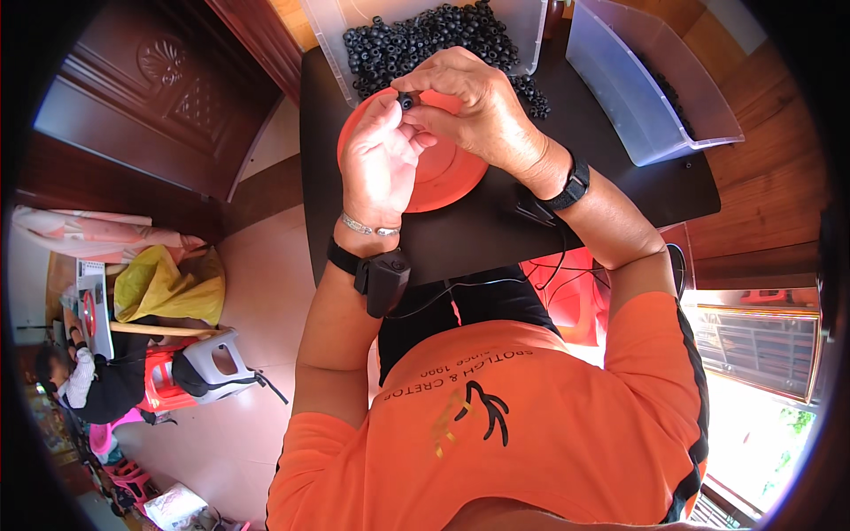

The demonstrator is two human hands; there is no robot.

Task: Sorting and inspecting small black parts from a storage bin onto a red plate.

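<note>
A small round black part with a hole in its middle (406, 102) is pinched between my two hands, above an orange-red round plate-like disc (449, 183). My left hand (381, 164) is palm up, its thumb and fingertips closed at the part's near side. From the right, my right hand (482, 106) reaches over with thumb and index finger bent round the same part. Just beyond my hands, a clear plastic bin (531, 40) holds a heap of similar black parts (425, 44). Some of them (533, 97) lie spilled beside it on the dark table.
The dark table (513, 239) carries a second clear bin (633, 106) at the right, with more black parts inside. Thin cables (558, 265) hang at its front edge near a red stool (575, 310). Another person (97, 380) sits at the far left by a yellow bag (168, 283).
</note>
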